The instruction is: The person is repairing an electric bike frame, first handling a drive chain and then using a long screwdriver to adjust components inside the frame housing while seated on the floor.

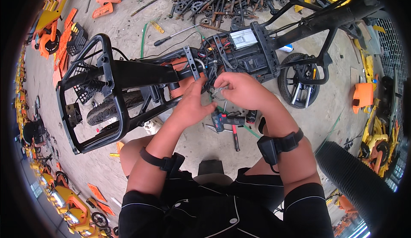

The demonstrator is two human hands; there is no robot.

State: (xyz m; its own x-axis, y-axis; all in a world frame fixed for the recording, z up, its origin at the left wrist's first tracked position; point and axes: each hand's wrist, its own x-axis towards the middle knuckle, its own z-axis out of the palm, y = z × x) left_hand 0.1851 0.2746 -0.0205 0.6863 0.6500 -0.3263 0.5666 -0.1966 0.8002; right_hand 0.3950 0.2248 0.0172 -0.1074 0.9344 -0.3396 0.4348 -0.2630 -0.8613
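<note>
A stripped black scooter frame lies across the view in front of me, with wiring and a silver box exposed at its middle. My left hand is at the lower end of an upright metal bracket, fingers stretched toward it and thumb apart. Beside it, my right hand is closed, thumb and fingertips pinched by the dark cables. Whatever is in that pinch is too small to make out. Below the hands, a blue-and-black power drill rests on the floor next to a red-handled tool.
A long screwdriver lies beyond the frame. Farther off is a heap of rusty metal parts. A wheel is at the right, an orange panel beyond it, and a ribbed black hose at lower right.
</note>
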